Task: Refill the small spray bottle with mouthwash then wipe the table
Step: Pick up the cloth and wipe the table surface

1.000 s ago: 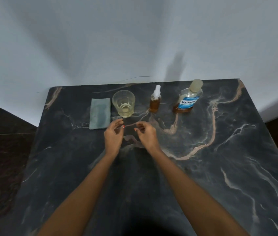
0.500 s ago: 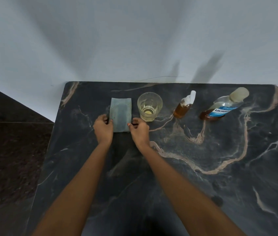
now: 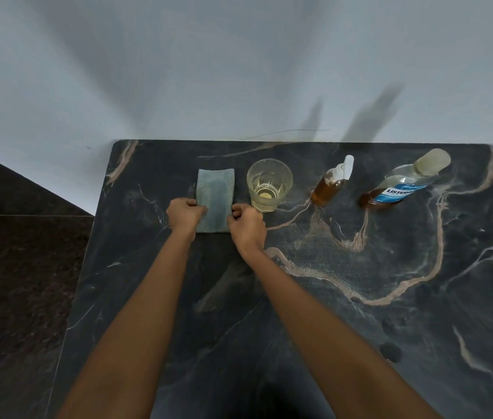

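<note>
Now, with our left hand and right hand each pinching a near corner of the folded cloth beside the glass, we lift evenly to avoid tipping it.

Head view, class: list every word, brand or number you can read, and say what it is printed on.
"LISTERI": blue label of the mouthwash bottle, its end cut off by the bottle's curve.
Smaller line beneath it: too blurred to read.
Spray bottle, glass, cloth: no text.
</note>
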{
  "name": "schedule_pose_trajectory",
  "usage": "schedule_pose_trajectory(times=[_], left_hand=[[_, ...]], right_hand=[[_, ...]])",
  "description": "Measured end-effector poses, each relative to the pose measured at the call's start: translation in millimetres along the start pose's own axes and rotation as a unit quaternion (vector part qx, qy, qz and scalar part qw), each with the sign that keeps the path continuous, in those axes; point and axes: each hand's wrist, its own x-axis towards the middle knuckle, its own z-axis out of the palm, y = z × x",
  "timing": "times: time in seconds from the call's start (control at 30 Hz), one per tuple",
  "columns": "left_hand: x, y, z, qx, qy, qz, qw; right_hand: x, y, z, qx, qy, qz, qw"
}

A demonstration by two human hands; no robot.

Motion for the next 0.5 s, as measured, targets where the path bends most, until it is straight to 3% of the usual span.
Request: schedule_pose_trajectory(times=[0.3,0.5], left_hand=[[-27,-15,-7,-0.066,-0.033,-0.029,0.997],[-73,-44,-6,-0.105,-0.095,-0.078,0.987]], right_hand=[[-27,15,-17,0.028,-0.03,-0.013,0.999],[-77,50,-36,0.049,-0.039,-0.018,0.998]])
